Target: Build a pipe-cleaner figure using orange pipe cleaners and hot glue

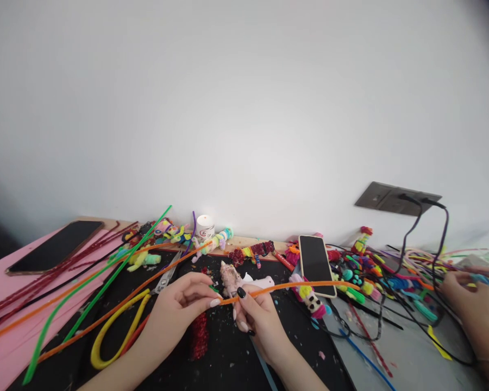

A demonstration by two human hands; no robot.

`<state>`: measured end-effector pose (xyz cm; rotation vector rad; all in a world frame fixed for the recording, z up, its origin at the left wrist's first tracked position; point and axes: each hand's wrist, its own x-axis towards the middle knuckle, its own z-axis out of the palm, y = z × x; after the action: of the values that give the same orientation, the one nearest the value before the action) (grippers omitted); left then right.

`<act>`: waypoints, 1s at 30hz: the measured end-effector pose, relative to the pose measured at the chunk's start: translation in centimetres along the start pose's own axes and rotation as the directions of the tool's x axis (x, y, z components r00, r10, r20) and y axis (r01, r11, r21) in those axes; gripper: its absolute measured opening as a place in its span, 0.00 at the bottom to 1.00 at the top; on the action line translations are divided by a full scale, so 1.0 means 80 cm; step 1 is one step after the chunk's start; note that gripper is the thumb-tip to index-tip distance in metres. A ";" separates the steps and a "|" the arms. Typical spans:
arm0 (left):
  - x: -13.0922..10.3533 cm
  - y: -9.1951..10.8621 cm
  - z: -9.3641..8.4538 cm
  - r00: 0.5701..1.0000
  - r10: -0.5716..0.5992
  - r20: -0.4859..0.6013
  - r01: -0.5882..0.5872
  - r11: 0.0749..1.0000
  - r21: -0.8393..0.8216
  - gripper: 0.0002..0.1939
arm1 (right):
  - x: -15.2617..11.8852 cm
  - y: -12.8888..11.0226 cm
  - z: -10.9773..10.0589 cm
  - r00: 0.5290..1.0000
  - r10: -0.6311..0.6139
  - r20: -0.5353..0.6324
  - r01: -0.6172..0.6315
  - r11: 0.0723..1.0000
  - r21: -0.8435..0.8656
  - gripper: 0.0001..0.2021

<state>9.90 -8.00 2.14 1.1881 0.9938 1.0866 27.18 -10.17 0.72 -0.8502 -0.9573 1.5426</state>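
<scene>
Between my two hands runs an orange pipe cleaner (305, 284), its long free part stretching to the right. My left hand (187, 304) pinches it near its left end with thumb and fingertips. Close beside, my right hand (256, 320) grips the same pipe cleaner between thumb and fingers. A red tinsel piece (199, 336) lies on the black mat (236, 364) below my hands. Just behind them are a pale fuzzy piece (229, 276) and a white object (261, 282), partly hidden. Left of my left hand sit scissors (167, 278) and a bent yellow pipe cleaner (99, 339).
Green pipe cleaners (118, 279) cross the pink sheet (8, 288), where a dark phone (57, 247) lies. Another phone (315, 263) leans among pipe-cleaner figures. Black cables hang from a wall outlet (391, 198). At right, another person's hands (468, 304) hold something light blue.
</scene>
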 end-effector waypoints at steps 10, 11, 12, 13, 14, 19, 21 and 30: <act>-0.001 0.003 0.003 0.997 -0.036 0.073 0.033 0.998 0.049 0.11 | -0.001 0.000 -0.003 0.999 -0.033 0.001 0.033 0.994 -0.102 0.20; -0.001 0.003 0.004 0.996 -0.038 0.084 0.033 0.998 0.059 0.10 | -0.001 0.000 -0.003 0.999 -0.033 0.004 0.033 0.993 -0.112 0.21; -0.002 0.004 0.004 0.994 -0.039 0.098 0.032 0.997 0.069 0.10 | -0.001 0.000 -0.003 0.999 -0.032 0.009 0.033 0.991 -0.128 0.21; -0.003 0.003 0.004 0.993 -0.039 0.115 0.030 0.996 0.083 0.10 | 0.000 0.000 -0.003 0.999 -0.033 0.014 0.035 0.989 -0.144 0.21; -0.003 0.003 0.005 0.990 -0.039 0.132 0.025 0.995 0.100 0.09 | 0.000 0.000 -0.003 0.999 -0.032 0.025 0.036 0.986 -0.164 0.21; -0.004 -0.002 0.004 0.988 -0.029 0.153 0.010 0.992 0.123 0.09 | 0.000 -0.003 0.000 0.998 -0.040 0.049 0.051 0.971 -0.234 0.22; -0.003 -0.004 0.003 0.995 -0.017 0.098 0.012 0.998 0.054 0.12 | 0.000 -0.003 0.000 0.998 -0.060 0.005 0.060 0.977 -0.205 0.21; 0.005 0.003 0.001 0.998 0.031 -0.051 -0.034 0.999 -0.042 0.19 | 0.000 -0.003 0.002 0.998 -0.022 -0.057 0.022 1.000 0.009 0.19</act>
<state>10.01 -7.57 2.39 1.1507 0.9881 1.1629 27.17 -10.13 1.01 -0.8697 -0.9143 1.4954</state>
